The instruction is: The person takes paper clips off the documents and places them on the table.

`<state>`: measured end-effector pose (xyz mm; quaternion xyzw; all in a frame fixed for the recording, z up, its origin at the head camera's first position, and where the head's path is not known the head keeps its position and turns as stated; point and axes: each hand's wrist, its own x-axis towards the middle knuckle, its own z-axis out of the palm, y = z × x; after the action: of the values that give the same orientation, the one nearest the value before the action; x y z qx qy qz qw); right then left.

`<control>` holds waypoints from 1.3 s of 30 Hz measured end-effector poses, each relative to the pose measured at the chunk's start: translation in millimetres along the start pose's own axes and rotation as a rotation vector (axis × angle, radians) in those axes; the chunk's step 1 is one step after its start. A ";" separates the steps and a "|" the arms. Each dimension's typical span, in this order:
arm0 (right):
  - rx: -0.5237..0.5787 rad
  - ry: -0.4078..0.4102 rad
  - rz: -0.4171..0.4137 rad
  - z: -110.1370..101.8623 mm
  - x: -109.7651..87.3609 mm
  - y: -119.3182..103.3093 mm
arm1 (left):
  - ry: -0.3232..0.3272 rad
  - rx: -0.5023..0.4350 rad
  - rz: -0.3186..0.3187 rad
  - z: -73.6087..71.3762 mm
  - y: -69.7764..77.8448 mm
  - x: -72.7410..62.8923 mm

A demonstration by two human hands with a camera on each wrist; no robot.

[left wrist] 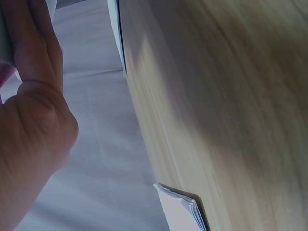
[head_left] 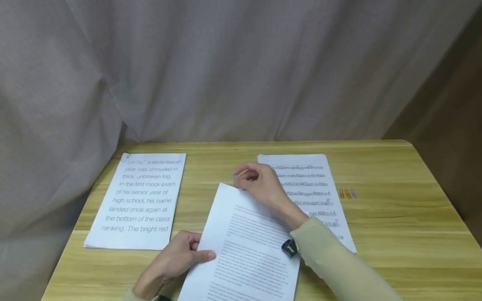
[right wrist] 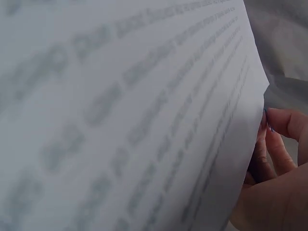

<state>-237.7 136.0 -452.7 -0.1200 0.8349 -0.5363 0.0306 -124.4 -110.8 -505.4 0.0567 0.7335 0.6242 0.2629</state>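
Left-hand (head_left: 179,257) fingers pinch the left edge of the white rectangular printed paper (head_left: 245,272); its long axis runs away from the person. Right-hand (head_left: 265,187) fingers, nearer the paper's far edge, pinch a thin blue clip (right wrist: 269,121) by that edge's left corner; clip-to-paper contact cannot be determined. Right of the paper, beyond: white sheet-music pages (head_left: 308,203).

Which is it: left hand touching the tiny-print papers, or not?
Touching. In the head view, the left hand has its thumb over the left edge of the tiny-print papers.
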 end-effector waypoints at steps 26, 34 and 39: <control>-0.031 0.155 0.117 -86.6 -54.1 32.5 | 0.032 0.032 -0.009 -7.0 -1.8 0.3; -0.033 0.223 0.173 -115.8 -66.8 57.9 | 0.043 0.034 -0.025 -10.3 -3.6 2.4; -0.067 0.274 0.209 -135.5 -72.6 76.0 | 0.067 0.055 -0.035 -13.0 -3.4 3.8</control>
<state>-204.4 303.4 -469.7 0.0409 0.8566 -0.5133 -0.0319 -132.7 -121.5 -508.7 0.0299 0.7597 0.6006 0.2475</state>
